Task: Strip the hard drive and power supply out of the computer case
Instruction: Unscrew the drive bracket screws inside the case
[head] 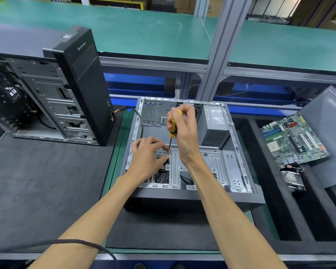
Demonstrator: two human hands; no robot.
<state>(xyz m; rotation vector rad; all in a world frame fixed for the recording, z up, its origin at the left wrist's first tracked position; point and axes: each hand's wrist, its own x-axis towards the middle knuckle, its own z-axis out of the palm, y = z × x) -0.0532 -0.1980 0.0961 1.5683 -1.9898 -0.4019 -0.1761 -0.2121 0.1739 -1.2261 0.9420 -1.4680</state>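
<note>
An open computer case (239,144) lies on its side in front of me. The grey power supply (213,125) sits in its far right corner. A silver drive cage (211,164) fills the near part; the hard drive itself I cannot make out. My right hand (184,131) grips a yellow and black screwdriver (172,131) held upright, with its tip on a screw (168,153) on the cage. My left hand (147,156) rests on the cage and pinches at that screw beside the tip.
A second, upright black tower (80,78) with an open side stands at the left on a dark mat. A loose motherboard (295,138) and a heatsink (293,179) lie in black foam bins at the right. A black cable (141,121) runs into the case.
</note>
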